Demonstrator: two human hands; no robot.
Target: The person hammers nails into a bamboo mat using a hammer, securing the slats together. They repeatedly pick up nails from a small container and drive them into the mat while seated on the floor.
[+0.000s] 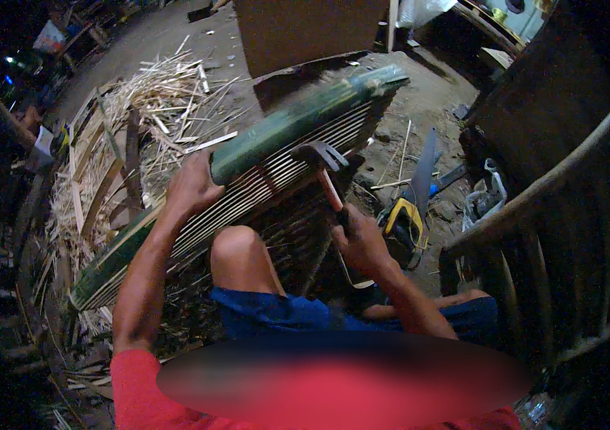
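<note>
A slatted bamboo frame (pixel 290 127) lies slantwise before me, its thick green bamboo rail on the far side and several thin pale slats below it. My left hand (pixel 194 183) is closed over the rail left of its middle; part of its fingers is hidden behind the bamboo. My right hand (pixel 363 245) is wrapped round the dark grip of a claw hammer (pixel 330 190). The hammer's head is over the slats, right of the frame's middle; whether it touches them I cannot tell. My bare knee is just below the slats.
A heap of bamboo strips and shavings (pixel 154 97) covers the ground at left. To the right lie a handsaw (pixel 425 168) with a yellow and black handle and a clear plastic bag (pixel 485 197). A wooden railing (pixel 541 183) runs along the right. A brown panel (pixel 305 36) stands at the back.
</note>
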